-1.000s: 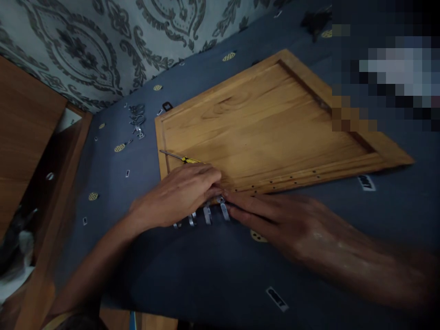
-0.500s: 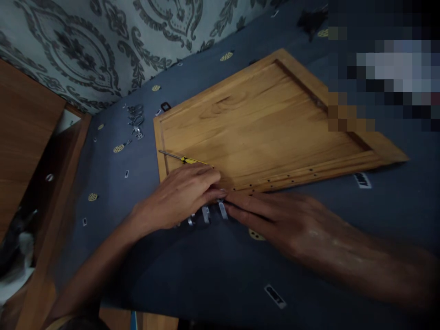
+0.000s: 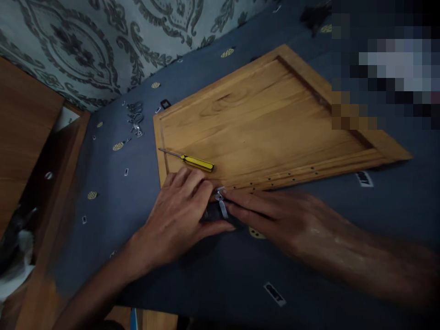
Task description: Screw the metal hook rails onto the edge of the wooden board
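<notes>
Your left hand (image 3: 178, 211) rests over the near edge of the framed wooden panel (image 3: 247, 123), its fingers bent and its thumb spread wide below them, so a broad gap shows between thumb and forefinger. You have nothing visible gripped in it, though what lies under the palm is hidden.

Your right hand (image 3: 295, 220) reaches in from the other side, with its fingertips against the metal clip (image 3: 219, 195) at that same near edge. Two fingers show nearly straight and close together; the thumb is out of sight, so I cannot tell whether you are pinching the clip or only touching it. The clip sits between your two hands, its narrow tongue pointing toward the near edge of the blue sheet (image 3: 240, 275).

Just beyond your left knuckles, the yellow-handled screwdriver (image 3: 197, 163) lies on the panel, its shaft pointing toward the sheet's left edge and its tip over the panel's left rim. Small dark holes run in two rows along the panel's near rim, past your right fingertips.

The panel lies flat on the sheet, well apart from the sheet's left edge. Between that edge and the panel, toward the sheet's far left corner, you have a cluster of metal pieces (image 3: 135, 120). A dark loop (image 3: 165, 104) shows beside the panel's far left corner.
</notes>
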A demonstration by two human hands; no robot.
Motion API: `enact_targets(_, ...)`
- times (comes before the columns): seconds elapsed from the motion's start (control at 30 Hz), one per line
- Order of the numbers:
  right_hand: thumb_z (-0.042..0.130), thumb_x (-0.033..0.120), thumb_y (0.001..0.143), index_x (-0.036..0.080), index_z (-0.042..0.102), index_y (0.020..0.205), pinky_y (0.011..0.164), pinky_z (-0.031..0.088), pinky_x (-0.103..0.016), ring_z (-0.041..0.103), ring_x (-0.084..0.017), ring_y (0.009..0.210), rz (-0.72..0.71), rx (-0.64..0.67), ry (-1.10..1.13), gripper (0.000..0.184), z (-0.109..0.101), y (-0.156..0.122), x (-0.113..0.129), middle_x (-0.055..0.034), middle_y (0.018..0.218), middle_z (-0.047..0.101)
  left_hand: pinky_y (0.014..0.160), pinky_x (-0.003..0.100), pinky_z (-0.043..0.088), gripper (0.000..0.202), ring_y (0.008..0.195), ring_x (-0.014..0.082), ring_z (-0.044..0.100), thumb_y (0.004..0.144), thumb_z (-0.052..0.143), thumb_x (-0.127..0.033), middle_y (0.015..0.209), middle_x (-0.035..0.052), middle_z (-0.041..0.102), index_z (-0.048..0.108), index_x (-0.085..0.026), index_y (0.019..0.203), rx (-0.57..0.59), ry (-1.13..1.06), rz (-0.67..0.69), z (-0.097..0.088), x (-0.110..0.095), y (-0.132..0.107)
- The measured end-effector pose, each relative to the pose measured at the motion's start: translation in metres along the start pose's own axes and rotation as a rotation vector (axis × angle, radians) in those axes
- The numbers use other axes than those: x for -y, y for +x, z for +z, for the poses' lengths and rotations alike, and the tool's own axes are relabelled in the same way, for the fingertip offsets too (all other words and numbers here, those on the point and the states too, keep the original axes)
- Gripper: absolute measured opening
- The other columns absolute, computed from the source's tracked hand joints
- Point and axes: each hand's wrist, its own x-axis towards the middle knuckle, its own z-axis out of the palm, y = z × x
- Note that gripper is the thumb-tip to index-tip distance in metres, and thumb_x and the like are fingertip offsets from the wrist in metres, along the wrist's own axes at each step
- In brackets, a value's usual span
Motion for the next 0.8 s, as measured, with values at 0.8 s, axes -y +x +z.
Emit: enact_targets(0.8, 0.045, -0.001, 0.092, 0.012, 0.064, 0.130, 0.084, 0.064, -0.037, 0.074, -0.025, 0.106, 0.012, 0.008, 0.056, 0.044, 0.004, -0.006, -0.002, -0.0151, 0.135, 0.070, 0.088, 0.047, 0.052, 0.034, 0.103, 0.0273, 0.063, 0.098, 0.066, -0.050, 0.108, 0.0090, 0.068, 0.063, -0.016, 0.094, -0.016, -0.232, -0.074, 0.005, 0.001, 0.000)
